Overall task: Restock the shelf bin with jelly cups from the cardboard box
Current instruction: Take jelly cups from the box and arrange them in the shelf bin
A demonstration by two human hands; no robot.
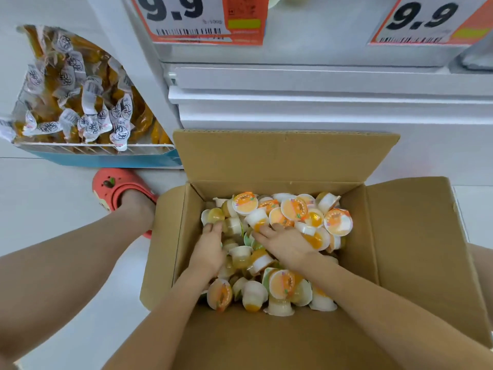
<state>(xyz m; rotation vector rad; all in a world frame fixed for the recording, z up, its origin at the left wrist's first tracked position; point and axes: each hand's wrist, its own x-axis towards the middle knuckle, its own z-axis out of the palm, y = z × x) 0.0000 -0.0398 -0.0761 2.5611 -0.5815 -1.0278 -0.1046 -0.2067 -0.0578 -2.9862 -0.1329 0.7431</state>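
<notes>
The floor (pixel 53 209) is pale and glossy, and a white shelf unit (pixel 320 102) rises just behind the cardboard box (pixel 288 161). Left of the box, a low blue-edged tray (pixel 106 158) holds clear-wrapped amber packets (pixel 80 97), too many and too overlapped to count. One foot in a coral clog (pixel 117 188) stands at the box's left rear corner. Above the box, two orange price tags (pixel 197 20) reading 9.9 hang on the shelf edge.

The box sits on the floor with all four flaps open. My left hand (pixel 210 249) lies palm down inside it toward the left wall, fingers loosely bent over the jelly cups (pixel 293 209); I cannot tell whether it has closed round any. My right hand (pixel 285 241) lies palm down near the middle of the box, fingers spread and slightly curled on the cups, with no clear hold visible.

The cups, white with orange-printed lids and yellow filling, lie heaped inside the box in all orientations. Roughly thirty show; an exact count is not possible. The shelf bin itself I cannot identify.
</notes>
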